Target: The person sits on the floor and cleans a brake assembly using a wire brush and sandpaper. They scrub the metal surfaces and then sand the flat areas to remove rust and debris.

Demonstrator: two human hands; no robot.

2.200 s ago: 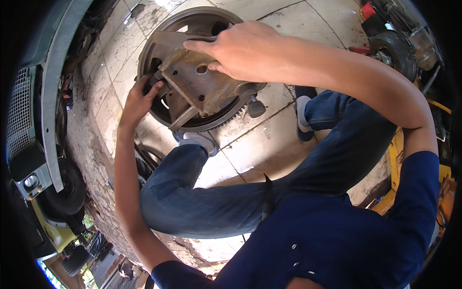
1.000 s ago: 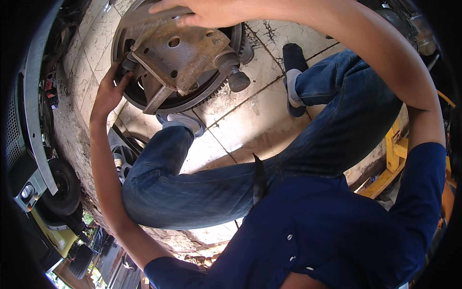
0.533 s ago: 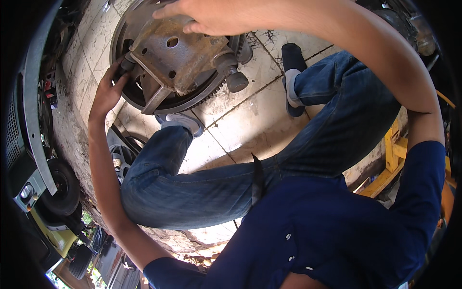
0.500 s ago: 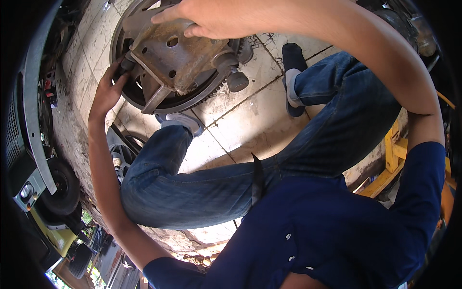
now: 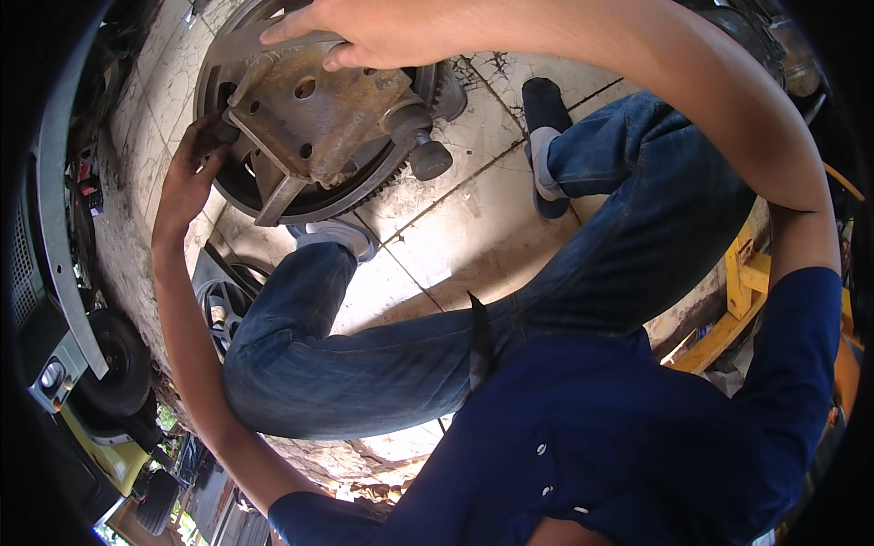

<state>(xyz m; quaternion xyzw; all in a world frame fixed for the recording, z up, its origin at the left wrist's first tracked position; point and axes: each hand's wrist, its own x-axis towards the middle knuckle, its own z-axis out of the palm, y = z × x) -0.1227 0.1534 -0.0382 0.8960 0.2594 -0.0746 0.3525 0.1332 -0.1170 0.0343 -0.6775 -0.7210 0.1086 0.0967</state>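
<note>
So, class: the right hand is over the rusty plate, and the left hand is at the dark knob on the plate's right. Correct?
Wrong side: the right hand is over the rusty plate, but the head view shows the left hand at the dark knob on the plate's left.

Two hands are in view: one left hand (image 5: 189, 173) at the upper left of the frame and one right hand (image 5: 350, 29) at the top. Between them are one rusty plate (image 5: 337, 118), with four holes (image 5: 305, 86) showing, and one toothed wheel (image 5: 353, 198). One dark knob (image 5: 225, 129) is at the left hand; a second, black knob (image 5: 431, 161), makes two. Two trouser legs (image 5: 364, 373), two feet (image 5: 341, 238), two blue sleeves (image 5: 792, 337), three shirt buttons (image 5: 547, 491) and one dark strap (image 5: 479, 344) show. At least two tyres (image 5: 116, 364) and one headlamp (image 5: 53, 373) are at the left.
</note>
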